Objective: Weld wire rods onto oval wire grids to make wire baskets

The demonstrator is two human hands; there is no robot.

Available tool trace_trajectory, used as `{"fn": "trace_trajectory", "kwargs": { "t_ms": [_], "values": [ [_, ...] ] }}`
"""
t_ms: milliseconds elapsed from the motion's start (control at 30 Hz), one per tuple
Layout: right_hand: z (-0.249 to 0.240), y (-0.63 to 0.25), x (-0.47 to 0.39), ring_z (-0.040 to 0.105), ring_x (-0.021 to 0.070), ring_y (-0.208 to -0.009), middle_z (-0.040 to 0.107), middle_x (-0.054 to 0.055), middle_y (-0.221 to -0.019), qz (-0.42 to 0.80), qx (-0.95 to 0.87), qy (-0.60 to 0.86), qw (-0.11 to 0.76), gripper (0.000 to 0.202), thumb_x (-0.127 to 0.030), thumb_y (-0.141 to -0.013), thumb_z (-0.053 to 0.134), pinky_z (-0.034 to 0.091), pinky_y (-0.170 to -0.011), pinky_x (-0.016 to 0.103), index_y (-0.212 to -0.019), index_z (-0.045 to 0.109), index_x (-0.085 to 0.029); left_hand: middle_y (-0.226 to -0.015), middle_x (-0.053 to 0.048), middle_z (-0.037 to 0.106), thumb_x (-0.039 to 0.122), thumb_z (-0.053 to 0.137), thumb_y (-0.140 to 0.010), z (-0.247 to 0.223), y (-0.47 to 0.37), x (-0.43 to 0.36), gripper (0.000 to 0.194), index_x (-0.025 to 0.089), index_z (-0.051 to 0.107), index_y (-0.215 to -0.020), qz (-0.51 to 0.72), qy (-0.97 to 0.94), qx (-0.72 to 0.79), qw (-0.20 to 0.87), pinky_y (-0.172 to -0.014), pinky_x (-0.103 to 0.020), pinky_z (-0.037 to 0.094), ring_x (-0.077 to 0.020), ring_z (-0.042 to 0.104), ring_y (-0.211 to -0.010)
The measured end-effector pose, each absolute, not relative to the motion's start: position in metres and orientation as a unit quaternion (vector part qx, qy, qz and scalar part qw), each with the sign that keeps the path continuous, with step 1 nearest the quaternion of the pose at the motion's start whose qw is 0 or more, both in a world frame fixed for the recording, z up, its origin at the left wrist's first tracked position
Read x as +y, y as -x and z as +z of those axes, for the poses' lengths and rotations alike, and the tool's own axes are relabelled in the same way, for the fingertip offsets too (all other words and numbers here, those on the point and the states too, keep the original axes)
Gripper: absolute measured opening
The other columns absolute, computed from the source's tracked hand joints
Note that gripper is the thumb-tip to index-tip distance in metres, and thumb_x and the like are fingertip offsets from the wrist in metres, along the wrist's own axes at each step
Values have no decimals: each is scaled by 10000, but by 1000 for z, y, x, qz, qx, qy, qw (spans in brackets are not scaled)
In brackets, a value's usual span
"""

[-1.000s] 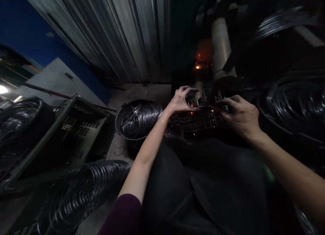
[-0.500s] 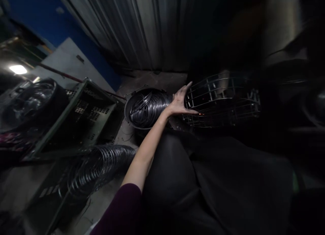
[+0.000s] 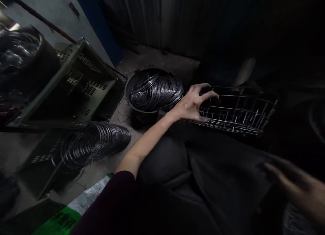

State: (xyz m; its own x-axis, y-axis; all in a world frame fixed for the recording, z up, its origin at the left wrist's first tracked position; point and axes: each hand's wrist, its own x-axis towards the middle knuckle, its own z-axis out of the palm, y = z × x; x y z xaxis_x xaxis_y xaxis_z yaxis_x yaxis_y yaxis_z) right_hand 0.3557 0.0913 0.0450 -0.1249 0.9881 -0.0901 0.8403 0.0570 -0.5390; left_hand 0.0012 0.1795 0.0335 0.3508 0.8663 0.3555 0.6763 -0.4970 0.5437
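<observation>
My left hand (image 3: 196, 101) is over the left end of a wire basket (image 3: 236, 130), its fingers apart and bent; a firm hold on the wires does not show. The basket is a long metal grid, and its far end fades into shadow. At the lower right, my right hand (image 3: 302, 187) is smeared by motion, with fingers stretched out above dark cloth (image 3: 218, 170) over my lap. Nothing can be made out in it. Just left of my left hand stands a round bucket (image 3: 128, 96) with coiled metal wire (image 3: 165, 89) inside.
A green perforated crate (image 3: 61, 103) lies at the left, with a long wire coil (image 3: 101, 140) beside it. Another dark tub (image 3: 48, 59) with shiny contents is at far left. A green and white bag (image 3: 73, 208) lies below. Corrugated metal sheeting (image 3: 152, 18) rises behind.
My left hand has bent its widely spread fingers at the basket's end. My right hand has come into view at the lower right. The view has shifted, and the basket appears farther right.
</observation>
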Motion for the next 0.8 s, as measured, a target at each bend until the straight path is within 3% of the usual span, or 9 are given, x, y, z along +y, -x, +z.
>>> {"fn": "trace_trajectory", "kwargs": {
  "t_ms": [67,233,267,333,433,500,567,700,800],
  "values": [
    [75,-331,98,664,262,-893,650,21,-1128,327,-652,647,221,640,-644,-619,727,593,-669,355,-1207,614,-416,-1413,-152,361,530,815,-599,41,-10,165,769,212,573,-1256,280,-820,479,139,-1128,-562,288,-368,294,-1366],
    [120,-266,138,656,281,-740,677,94,-853,457,-604,648,78,749,-775,-348,756,537,-575,344,-845,738,-214,-1426,-174,342,555,799,-636,53,-34,160,762,183,557,-1255,247,-842,459,141,-1144,-600,236,-407,284,-1369],
    [118,-259,143,654,275,-726,675,92,-825,427,-633,639,93,773,-828,-378,708,534,-592,353,-828,740,-201,-1428,-177,342,553,803,-633,54,-37,160,772,175,553,-1258,244,-846,452,141,-1153,-598,223,-408,280,-1374],
    [109,-253,148,658,255,-720,679,82,-826,291,-752,572,148,800,-904,-623,521,529,-617,360,-867,748,-177,-1436,-177,341,560,811,-620,56,-43,159,798,176,544,-1267,242,-850,446,144,-1166,-597,208,-405,270,-1384],
    [92,-257,142,653,229,-670,684,78,-900,2,-901,399,168,752,-657,-996,207,442,-467,317,-1057,724,-114,-1440,-164,341,613,799,-617,56,-47,158,815,202,537,-1270,250,-842,453,153,-1166,-595,217,-393,265,-1391],
    [86,-262,137,614,203,-564,682,60,-853,-113,-926,322,163,660,-487,-1053,164,304,-354,276,-1100,704,-110,-1434,-155,344,636,779,-630,56,-48,158,806,214,532,-1271,257,-839,455,152,-1157,-592,226,-391,269,-1391],
    [87,-266,136,556,181,-477,665,36,-750,-152,-926,296,180,614,-436,-1057,174,223,-329,242,-1053,712,-140,-1428,-149,340,641,745,-663,55,-48,161,785,214,519,-1281,258,-843,450,144,-1144,-607,219,-398,271,-1389],
    [95,-272,146,561,170,-508,679,15,-804,-172,-922,289,193,601,-457,-1058,175,232,-373,217,-1044,713,-187,-1423,-172,306,655,683,-718,53,-48,173,791,173,487,-1314,256,-853,433,134,-1128,-627,199,-420,250,-1392],
    [98,-277,156,559,159,-511,683,9,-827,-167,-926,273,200,629,-450,-1060,142,245,-390,215,-1033,717,-197,-1418,-167,316,655,748,-658,50,-48,184,839,196,487,-1310,265,-855,425,134,-1130,-602,242,-403,244,-1395]
  ]
}}
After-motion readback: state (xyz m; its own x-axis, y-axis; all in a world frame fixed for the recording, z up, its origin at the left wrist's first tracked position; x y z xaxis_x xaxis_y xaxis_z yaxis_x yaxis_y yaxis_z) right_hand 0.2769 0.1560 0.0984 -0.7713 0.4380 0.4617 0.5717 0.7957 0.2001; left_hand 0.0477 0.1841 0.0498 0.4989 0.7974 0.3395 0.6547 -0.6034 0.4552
